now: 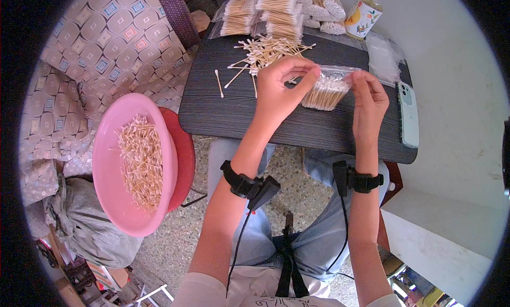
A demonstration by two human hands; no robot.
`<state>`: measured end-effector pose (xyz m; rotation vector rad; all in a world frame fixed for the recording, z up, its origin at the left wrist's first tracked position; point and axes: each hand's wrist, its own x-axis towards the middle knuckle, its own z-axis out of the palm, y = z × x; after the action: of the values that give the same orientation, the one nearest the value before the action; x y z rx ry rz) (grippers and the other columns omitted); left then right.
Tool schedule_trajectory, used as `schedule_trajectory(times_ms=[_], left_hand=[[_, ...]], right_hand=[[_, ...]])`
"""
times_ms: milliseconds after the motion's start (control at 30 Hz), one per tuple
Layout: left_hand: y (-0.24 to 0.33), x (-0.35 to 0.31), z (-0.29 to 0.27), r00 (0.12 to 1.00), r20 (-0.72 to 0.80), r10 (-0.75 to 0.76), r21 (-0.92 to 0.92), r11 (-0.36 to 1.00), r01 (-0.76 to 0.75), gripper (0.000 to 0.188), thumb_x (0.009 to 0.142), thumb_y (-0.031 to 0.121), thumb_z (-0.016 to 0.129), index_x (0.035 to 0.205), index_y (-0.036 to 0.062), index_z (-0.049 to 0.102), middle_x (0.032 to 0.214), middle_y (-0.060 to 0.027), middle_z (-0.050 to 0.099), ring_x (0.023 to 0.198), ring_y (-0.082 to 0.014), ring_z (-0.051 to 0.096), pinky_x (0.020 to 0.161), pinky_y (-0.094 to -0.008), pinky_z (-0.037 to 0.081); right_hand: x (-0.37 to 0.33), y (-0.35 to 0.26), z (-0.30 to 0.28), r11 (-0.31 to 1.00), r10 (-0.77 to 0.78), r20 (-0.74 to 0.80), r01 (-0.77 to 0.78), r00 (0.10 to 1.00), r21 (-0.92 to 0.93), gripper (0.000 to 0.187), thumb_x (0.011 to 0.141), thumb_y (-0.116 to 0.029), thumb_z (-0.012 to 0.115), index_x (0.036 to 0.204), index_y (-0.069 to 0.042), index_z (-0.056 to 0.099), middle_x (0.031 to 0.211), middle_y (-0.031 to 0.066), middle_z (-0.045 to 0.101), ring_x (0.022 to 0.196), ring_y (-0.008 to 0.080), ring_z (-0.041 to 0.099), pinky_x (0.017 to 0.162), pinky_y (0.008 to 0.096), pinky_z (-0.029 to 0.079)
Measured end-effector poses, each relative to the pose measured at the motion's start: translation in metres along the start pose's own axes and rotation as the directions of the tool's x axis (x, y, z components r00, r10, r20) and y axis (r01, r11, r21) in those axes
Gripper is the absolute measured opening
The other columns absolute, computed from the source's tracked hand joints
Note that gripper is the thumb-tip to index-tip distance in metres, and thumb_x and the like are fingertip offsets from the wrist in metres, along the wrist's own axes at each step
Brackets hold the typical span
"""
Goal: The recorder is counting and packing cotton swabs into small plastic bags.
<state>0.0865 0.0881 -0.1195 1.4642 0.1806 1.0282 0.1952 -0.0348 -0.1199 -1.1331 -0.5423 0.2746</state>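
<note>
Between my two hands is a clear zip bag of cotton swabs (325, 93), its top edge stretched level and the swabs standing side by side inside. My left hand (285, 83) pinches the bag's top left corner between thumb and fingers. At the top right corner, my right hand (367, 97) grips the same edge with its fingertips. Just beyond my left hand lies a heap of loose cotton swabs (268, 53) on the dark table (212, 113). A single swab (219, 83) rests apart, left of the heap.
Filled swab bags (279, 9) are stacked at the table's back, near a jar (364, 13). Flat clear bags (383, 60) and a pale green phone (408, 115) lie at the right. A pink basin (106, 163) of swabs sits on a red stool (183, 158) at left.
</note>
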Motion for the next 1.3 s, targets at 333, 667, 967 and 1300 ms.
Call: schedule_trajectory(times_ms=[333,667,967,1300], left_hand=[[-0.001,0.000,0.003,0.999,-0.033,0.023,-0.049,0.998,-0.025,0.008,0.079,0.000,0.063,0.086,-0.0026,0.061,0.084,-0.0071,0.063,0.078,-0.0104,0.060,0.075,-0.0246,0.050],[-0.003,-0.001,0.006,0.996,0.033,-0.078,-0.095,0.992,0.081,0.013,0.081,0.002,0.064,0.092,-0.0020,0.059,0.092,-0.0068,0.062,0.086,-0.0114,0.059,0.079,-0.0245,0.048],[-0.003,-0.001,0.009,0.999,0.027,-0.046,-0.087,0.995,0.048,0.011,0.081,0.001,0.063,0.091,-0.0024,0.059,0.091,-0.0068,0.062,0.086,-0.0115,0.059,0.079,-0.0242,0.047],[-0.001,-0.002,0.016,0.997,0.025,-0.067,-0.132,0.989,0.069,0.013,0.079,0.004,0.066,0.089,-0.0019,0.060,0.086,-0.0066,0.061,0.080,-0.0104,0.058,0.076,-0.0245,0.047]], right_hand=[[-0.002,0.001,0.006,0.997,-0.044,0.010,0.043,0.999,0.068,0.012,0.084,-0.007,0.061,0.092,0.002,0.060,0.085,0.0048,0.062,0.077,0.0095,0.056,0.075,0.0228,0.044],[-0.004,-0.002,0.013,0.999,0.045,0.073,-0.043,0.996,-0.028,0.014,0.082,-0.005,0.062,0.094,0.002,0.060,0.090,0.0045,0.062,0.082,0.0089,0.057,0.076,0.0220,0.044],[-0.005,0.000,0.015,0.999,0.025,0.096,-0.028,0.995,0.037,0.013,0.082,-0.006,0.063,0.092,0.001,0.062,0.089,0.0039,0.063,0.080,0.0082,0.056,0.073,0.0208,0.043],[-0.006,0.000,0.019,0.995,0.025,0.077,-0.033,0.997,0.097,0.011,0.082,-0.005,0.062,0.092,0.000,0.063,0.087,0.0030,0.063,0.080,0.0078,0.056,0.073,0.0208,0.043]])
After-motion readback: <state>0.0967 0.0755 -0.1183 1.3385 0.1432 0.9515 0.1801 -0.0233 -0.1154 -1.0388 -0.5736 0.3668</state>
